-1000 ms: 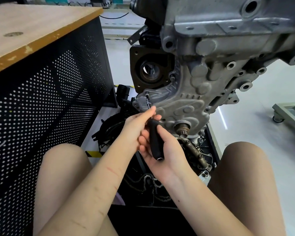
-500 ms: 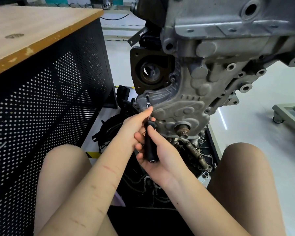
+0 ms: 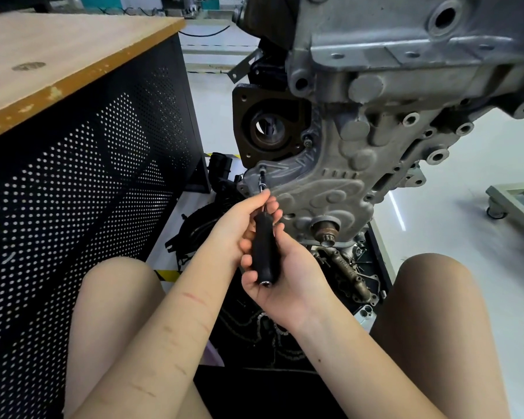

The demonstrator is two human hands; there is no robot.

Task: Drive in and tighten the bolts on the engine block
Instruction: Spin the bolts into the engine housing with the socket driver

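The right hand [image 3: 288, 267] wraps its fingers [image 3: 246, 261] round the black handle of the driver [image 3: 264, 252]. The left hand [image 3: 242, 220] pinches the driver's thin shaft between thumb and fingertips, just above the handle. The driver's tip sits on a bolt [image 3: 262, 169] at the left edge of the grey engine block [image 3: 360, 164], which hangs above a black tray of parts [image 3: 372, 255]. A wooden-topped table [image 3: 58, 52] with black perforated sides stands to the left, on a pale glossy floor [image 3: 466, 222].
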